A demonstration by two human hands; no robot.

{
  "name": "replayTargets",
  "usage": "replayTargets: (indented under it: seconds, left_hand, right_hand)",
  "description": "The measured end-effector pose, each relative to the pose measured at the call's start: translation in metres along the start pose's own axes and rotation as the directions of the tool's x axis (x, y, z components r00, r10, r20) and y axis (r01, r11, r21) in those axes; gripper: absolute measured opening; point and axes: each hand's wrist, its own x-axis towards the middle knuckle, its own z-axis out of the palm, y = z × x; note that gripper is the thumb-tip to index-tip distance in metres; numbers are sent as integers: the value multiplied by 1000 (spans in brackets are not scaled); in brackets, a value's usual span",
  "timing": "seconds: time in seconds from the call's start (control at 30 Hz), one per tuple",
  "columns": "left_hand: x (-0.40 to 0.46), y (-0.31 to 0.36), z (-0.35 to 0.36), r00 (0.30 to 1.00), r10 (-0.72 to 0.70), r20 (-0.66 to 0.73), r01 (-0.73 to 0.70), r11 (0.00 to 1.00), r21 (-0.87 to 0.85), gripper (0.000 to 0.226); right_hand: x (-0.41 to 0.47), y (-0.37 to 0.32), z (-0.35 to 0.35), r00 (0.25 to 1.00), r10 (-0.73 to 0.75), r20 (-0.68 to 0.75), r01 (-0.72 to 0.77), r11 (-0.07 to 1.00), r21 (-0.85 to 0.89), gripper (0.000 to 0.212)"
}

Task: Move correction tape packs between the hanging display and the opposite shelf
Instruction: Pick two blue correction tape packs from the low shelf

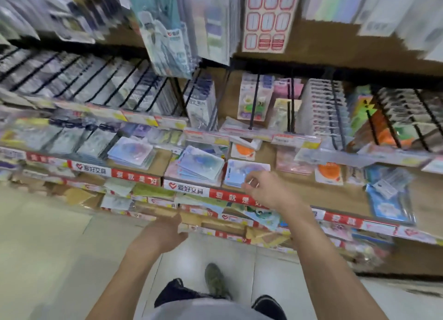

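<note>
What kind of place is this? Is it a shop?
Most likely a stationery shop. Shelves carry red brand strips and price tags along their edges, packs hang on black hooks, and stacks of blue packs lie on the shelf.

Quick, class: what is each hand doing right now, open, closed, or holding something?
Left hand: open, fingers loose, holding nothing.
Right hand: at the edge of a blue pack stack; blur hides whether it has a grip.
</note>
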Motion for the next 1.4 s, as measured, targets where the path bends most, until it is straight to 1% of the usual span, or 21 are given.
replayTargets:
  seconds: [0.17, 0.23, 0.3, 0.33, 0.37, 0.43, 0.5, 0.53, 0.6, 0.67, 0.73, 0.8, 0.87, 0.97, 1.0, 1.07, 1.1, 1.13, 1.2, 1.23, 1.4]
  left_hand:
    - [28, 5, -1, 998, 37, -49, -41, 995, -86, 64]
    - [25, 12, -2, 997, 41, -61, -46, 994, -98, 59]
    - [22, 13, 2, 994, 38, -102, -53, 988, -144, 53]
    - [21, 12, 6, 994, 31, -102, -48, 984, -169, 51]
    - [18, 11, 11, 996, 10, -94, -27, 982, -187, 50]
    - [12, 4, 25, 995, -74, -69, 60, 980, -187, 51]
    - [4, -4, 41, 985, -159, -64, 145, 971, -190, 52]
    - [-2, -7, 47, 980, -191, -53, 177, 962, -207, 51]
    - [-14, -10, 58, 969, -245, -18, 234, 942, -241, 51]
    - [-23, -8, 67, 954, -301, -13, 288, 922, -258, 50]
    - [-31, -3, 73, 938, -348, -9, 333, 903, -271, 51]
    - [-38, 6, 77, 923, -385, 6, 370, 883, -290, 52]
    - [-41, 16, 83, 914, -405, 13, 388, 866, -317, 53]
    - [-41, 36, 91, 913, -407, 12, 389, 863, -321, 54]
    - [-39, 43, 93, 916, -401, 13, 385, 869, -311, 54]
    - [-37, 59, 93, 927, -375, 0, 360, 889, -282, 54]
    - [-35, 67, 92, 935, -354, -9, 339, 901, -271, 54]
    - [-34, 74, 90, 943, -332, -18, 316, 912, -262, 54]
    - [-33, 85, 85, 950, -309, -50, 288, 926, -245, 52]
    - [-32, 89, 82, 949, -308, -68, 284, 928, -239, 51]
    - [-28, 104, 74, 948, -304, -90, 277, 933, -228, 51]
  right_hand:
    - [30, 5, -2, 999, 19, 43, -15, 996, -88, 31]
    - [41, 3, -1, 999, 24, 25, -21, 992, -121, 31]
    - [53, 0, 3, 1000, 8, -5, -8, 983, -181, 33]
    - [59, 0, 5, 1000, 1, 3, -1, 979, -204, 34]
    - [65, 2, 8, 1000, -1, 12, 4, 976, -217, 37]
    - [76, 6, 12, 1000, -14, 25, 19, 972, -236, 46]
    - [84, 11, 15, 999, -4, 32, 11, 976, -220, 58]
    - [88, 13, 16, 999, 10, 45, 0, 979, -206, 61]
    - [95, 17, 17, 996, 28, 80, -12, 982, -187, 58]
    - [99, 23, 19, 995, 1, 100, 16, 984, -175, 54]
    - [101, 29, 20, 994, -18, 109, 37, 984, -174, 55]
    - [101, 38, 19, 991, -52, 122, 74, 981, -179, 57]
    - [98, 48, 18, 986, -112, 127, 132, 977, -167, 54]
    - [102, 66, 15, 984, -142, 109, 157, 977, -147, 54]
    - [105, 69, 16, 984, -139, 112, 154, 978, -141, 60]
    - [112, 76, 17, 984, -149, 99, 164, 971, -173, 85]
    - [117, 82, 19, 985, -151, 87, 164, 972, -170, 92]
    - [121, 87, 20, 986, -149, 78, 159, 976, -146, 90]
    - [121, 90, 17, 988, -139, 73, 150, 974, -171, 74]
    - [119, 89, 14, 987, -146, 71, 157, 969, -189, 70]
    - [127, 106, 12, 985, -155, 74, 166, 969, -180, 76]
